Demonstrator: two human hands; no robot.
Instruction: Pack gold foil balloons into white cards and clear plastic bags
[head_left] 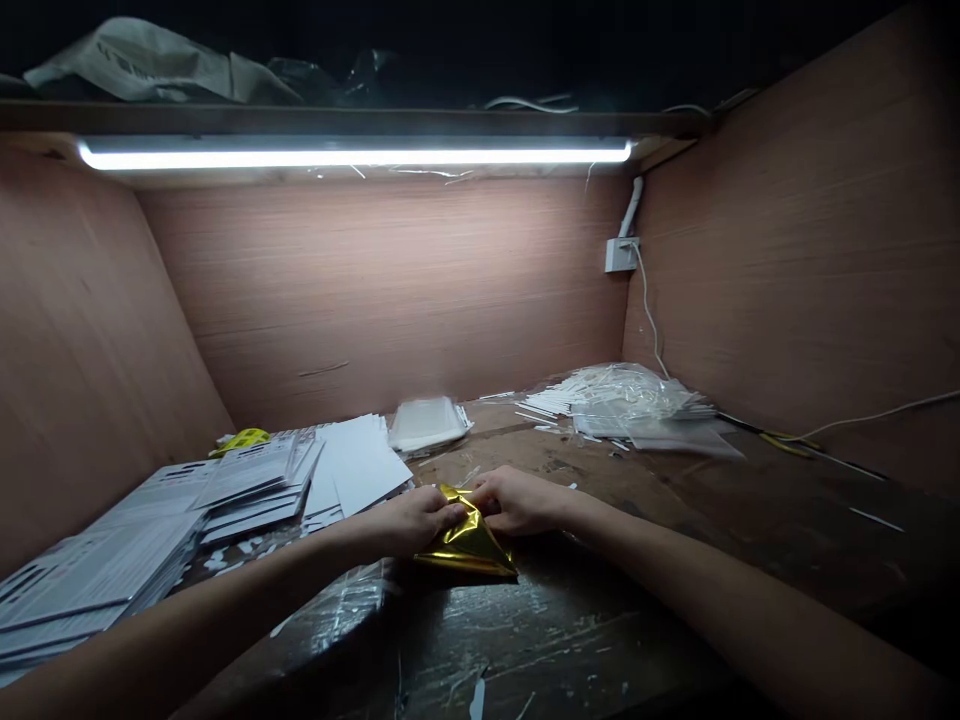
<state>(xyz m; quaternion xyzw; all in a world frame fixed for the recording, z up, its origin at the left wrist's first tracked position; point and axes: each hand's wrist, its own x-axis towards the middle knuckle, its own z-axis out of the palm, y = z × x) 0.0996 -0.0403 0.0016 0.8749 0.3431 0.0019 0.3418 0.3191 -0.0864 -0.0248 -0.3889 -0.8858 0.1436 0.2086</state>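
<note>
Head view: the left hand (416,520) and right hand (514,500) both pinch the top edge of a gold foil pouch (466,548), fingers closed on it, at the middle of the worn table (600,620); printed card stacks (150,520) lie to the left, clear sleeves (622,400) to the right; the thin, creased foil could tear or slip if the hands pull unevenly.
</note>
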